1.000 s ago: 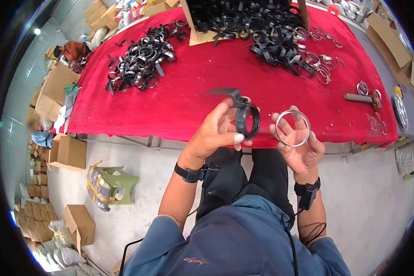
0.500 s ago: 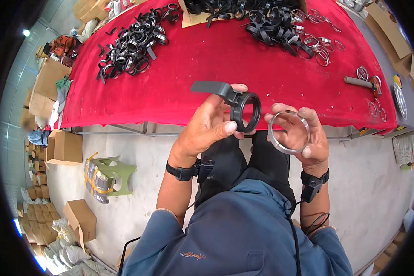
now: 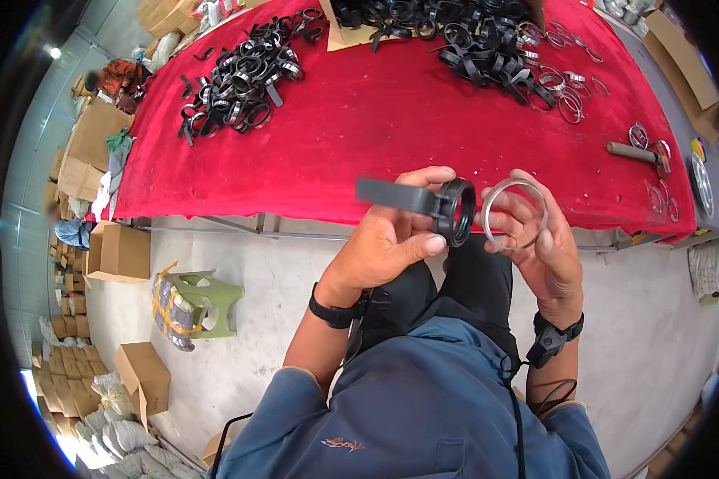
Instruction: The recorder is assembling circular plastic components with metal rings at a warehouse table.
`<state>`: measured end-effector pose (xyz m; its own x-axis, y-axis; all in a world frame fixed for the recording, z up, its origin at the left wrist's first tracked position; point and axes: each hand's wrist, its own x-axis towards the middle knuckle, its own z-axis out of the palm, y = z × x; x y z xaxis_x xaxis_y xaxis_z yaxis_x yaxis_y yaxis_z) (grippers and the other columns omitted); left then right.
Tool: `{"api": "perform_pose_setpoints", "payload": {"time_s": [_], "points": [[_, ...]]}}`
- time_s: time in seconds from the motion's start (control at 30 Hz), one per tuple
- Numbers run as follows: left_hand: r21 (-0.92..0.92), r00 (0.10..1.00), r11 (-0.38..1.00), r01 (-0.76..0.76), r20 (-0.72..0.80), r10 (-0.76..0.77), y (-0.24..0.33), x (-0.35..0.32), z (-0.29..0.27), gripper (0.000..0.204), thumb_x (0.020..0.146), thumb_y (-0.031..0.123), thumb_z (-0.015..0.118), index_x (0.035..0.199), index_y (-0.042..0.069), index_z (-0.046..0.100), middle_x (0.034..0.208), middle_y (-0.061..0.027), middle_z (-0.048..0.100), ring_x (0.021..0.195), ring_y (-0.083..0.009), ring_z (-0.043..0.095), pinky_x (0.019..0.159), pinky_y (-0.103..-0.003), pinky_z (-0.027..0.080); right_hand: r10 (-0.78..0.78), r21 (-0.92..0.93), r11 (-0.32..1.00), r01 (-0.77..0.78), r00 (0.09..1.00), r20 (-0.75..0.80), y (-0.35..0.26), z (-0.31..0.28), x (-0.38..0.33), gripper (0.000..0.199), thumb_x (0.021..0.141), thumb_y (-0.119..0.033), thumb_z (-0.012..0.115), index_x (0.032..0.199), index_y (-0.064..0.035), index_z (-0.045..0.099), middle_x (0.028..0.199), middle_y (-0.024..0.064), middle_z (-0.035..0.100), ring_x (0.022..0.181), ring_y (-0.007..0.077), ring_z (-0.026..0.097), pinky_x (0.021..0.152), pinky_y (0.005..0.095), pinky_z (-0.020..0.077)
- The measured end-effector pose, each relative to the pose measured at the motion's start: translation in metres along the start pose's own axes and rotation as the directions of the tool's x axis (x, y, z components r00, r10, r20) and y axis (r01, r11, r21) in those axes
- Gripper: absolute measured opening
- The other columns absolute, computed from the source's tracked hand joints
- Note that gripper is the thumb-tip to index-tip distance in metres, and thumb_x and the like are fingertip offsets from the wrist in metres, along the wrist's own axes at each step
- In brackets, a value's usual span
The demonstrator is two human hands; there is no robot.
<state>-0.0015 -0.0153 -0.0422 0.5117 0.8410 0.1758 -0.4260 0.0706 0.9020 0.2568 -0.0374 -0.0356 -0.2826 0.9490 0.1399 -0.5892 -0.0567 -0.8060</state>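
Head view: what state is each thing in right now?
Left hand: closed on black ring
Black ring: held, apart from steel ring
Strap: sticking out leftward
Right hand: closed on steel ring
Steel ring: held
Hammer: lying down
Cloth: spread

A head-worn fisheye camera looks down from close above — onto left hand (image 3: 385,249), right hand (image 3: 553,254) and red-clothed table (image 3: 327,144).

A red-covered table (image 3: 335,152) bears black rings (image 3: 248,68), steel rings (image 3: 575,78), a hammer (image 3: 636,153).
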Motion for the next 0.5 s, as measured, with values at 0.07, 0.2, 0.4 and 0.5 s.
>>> {"api": "perform_pose_setpoints", "payload": {"time_s": [0.07, 0.2, 0.4, 0.5], "points": [[0.136, 0.993, 0.989, -0.057, -0.096, 0.070, 0.001, 0.000, 0.009, 0.075, 0.093, 0.003, 0.081, 0.158, 0.002, 0.044, 0.151, -0.0148, 0.055, 0.133, -0.0243, 0.063, 0.102, -0.038, 0.059, 0.076, -0.026, 0.997, -0.077, 0.997, -0.028, -0.002, -0.005, -0.002, 0.094, 0.094, -0.045, 0.080, 0.161, 0.0041, 0.037, 0.148, 0.0310, 0.057, 0.124, 0.0365, 0.069, 0.096, 0.0439, 0.0629], [0.378, 0.984, 0.916, -0.134, -0.057, 0.167, 0.001, 0.004, 0.018, 0.079, 0.083, -0.008, 0.082, 0.154, 0.007, 0.051, 0.158, -0.0194, 0.049, 0.140, -0.0325, 0.060, 0.108, -0.042, 0.057, 0.172, 0.011, 0.985, -0.172, 0.984, -0.039, -0.004, -0.013, -0.010, 0.093, 0.096, -0.053, 0.074, 0.159, 0.0064, 0.040, 0.145, 0.0280, 0.059, 0.116, 0.0331, 0.072, 0.090, 0.0414, 0.0629], [0.785, 0.837, 0.391, -0.482, 0.279, 0.471, -0.014, 0.011, 0.017, 0.077, 0.077, -0.012, 0.080, 0.144, 0.022, 0.065, 0.154, -0.0245, 0.056, 0.131, -0.0429, 0.066, 0.107, -0.047, 0.059, 0.230, 0.041, 0.973, -0.229, 0.973, -0.018, 0.002, -0.012, -0.018, 0.087, 0.098, -0.050, 0.071, 0.157, 0.0078, 0.043, 0.144, 0.0246, 0.060, 0.110, 0.0311, 0.073, 0.087, 0.0412, 0.0621], [0.786, 0.818, 0.350, -0.510, 0.317, 0.480, -0.014, 0.012, 0.016, 0.070, 0.082, -0.009, 0.075, 0.142, 0.025, 0.067, 0.150, -0.0240, 0.060, 0.130, -0.0426, 0.066, 0.105, -0.048, 0.059, 0.193, -0.062, 0.979, -0.197, 0.980, -0.055, 0.002, -0.005, -0.021, 0.084, 0.098, -0.047, 0.071, 0.156, 0.0077, 0.045, 0.140, 0.0221, 0.062, 0.107, 0.0288, 0.073, 0.086, 0.0404, 0.0617]]}}
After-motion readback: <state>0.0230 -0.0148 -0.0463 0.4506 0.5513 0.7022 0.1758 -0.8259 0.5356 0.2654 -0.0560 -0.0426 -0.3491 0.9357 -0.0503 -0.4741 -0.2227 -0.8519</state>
